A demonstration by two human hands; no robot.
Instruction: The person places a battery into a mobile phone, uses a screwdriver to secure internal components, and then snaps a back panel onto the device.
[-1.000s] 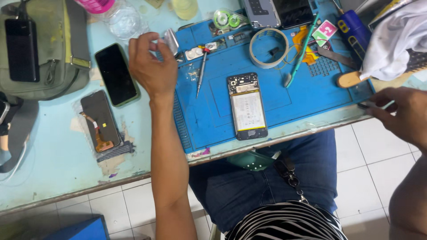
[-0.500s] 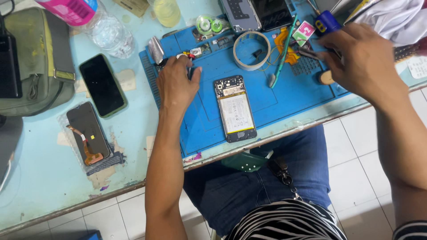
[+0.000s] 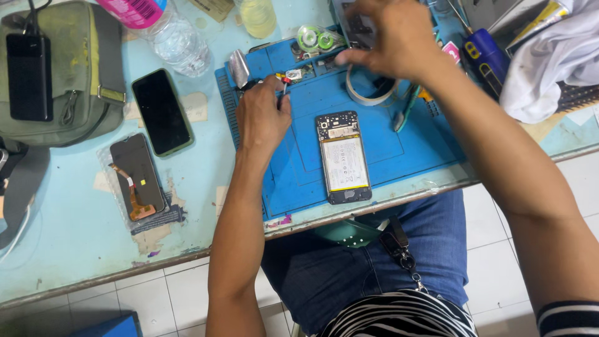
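Observation:
An opened phone (image 3: 342,157) with its back off lies face down on the blue repair mat (image 3: 293,175), battery showing. My left hand (image 3: 262,115) rests on the mat's upper left, fingers closed around a small red-tipped screwdriver (image 3: 284,83). My right hand (image 3: 390,39) reaches over the mat's far edge, fingertips pinched on a small part near the tray section; what it pinches is too small to tell. A ring of tape (image 3: 368,93) lies just under that hand.
A black phone (image 3: 161,111) and a loose screen with flex cable (image 3: 136,178) lie left of the mat. A green bag (image 3: 59,75) with a power bank, a water bottle (image 3: 171,37), a blue tool (image 3: 483,53) and white cloth (image 3: 555,56) crowd the table's back.
My right hand has swung left from the tools at the right to the mat's far edge. My left hand stays on the mat's upper left, holding the screwdriver.

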